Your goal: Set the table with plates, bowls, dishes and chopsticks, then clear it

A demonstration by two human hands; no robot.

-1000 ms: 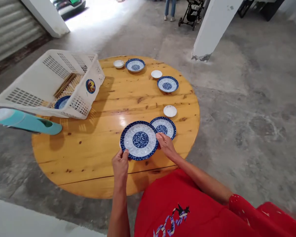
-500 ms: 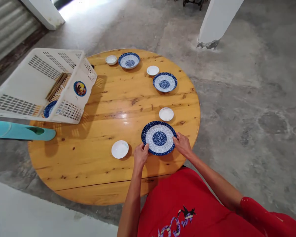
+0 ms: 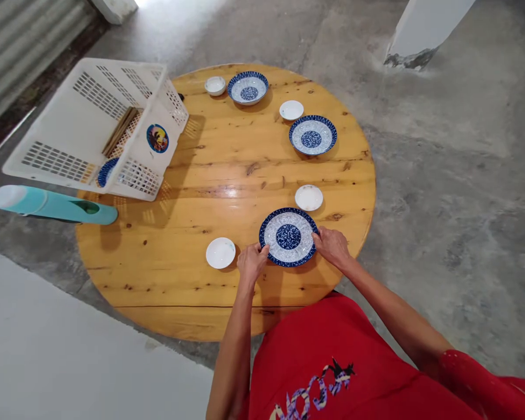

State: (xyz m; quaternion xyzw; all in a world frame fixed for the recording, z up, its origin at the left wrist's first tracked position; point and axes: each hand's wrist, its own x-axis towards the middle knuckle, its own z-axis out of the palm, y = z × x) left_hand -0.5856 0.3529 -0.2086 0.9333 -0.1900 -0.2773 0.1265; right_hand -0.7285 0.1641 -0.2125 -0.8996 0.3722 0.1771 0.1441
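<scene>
A blue-and-white patterned plate (image 3: 289, 236) lies near the front edge of a round wooden table (image 3: 192, 192). My left hand (image 3: 251, 262) pinches its left rim and my right hand (image 3: 332, 246) grips its right rim, fingers curled on the edge. It appears to rest on a second, like plate, which is hidden beneath it. Left of my left hand sits a small white dish (image 3: 221, 253). Another small white dish (image 3: 308, 198) stands just beyond the plate.
Further back are two more blue plates (image 3: 312, 135) (image 3: 248, 88), each with a small white dish (image 3: 291, 109) (image 3: 214, 85) beside it. A tilted white plastic basket (image 3: 91, 116) holds chopsticks and a blue plate at the left. A teal cylinder (image 3: 52, 204) overhangs the table's left edge.
The plate in my hands has moved right and down onto the other plate, uncovering a small white dish at the left. The view has shifted down and closer.
</scene>
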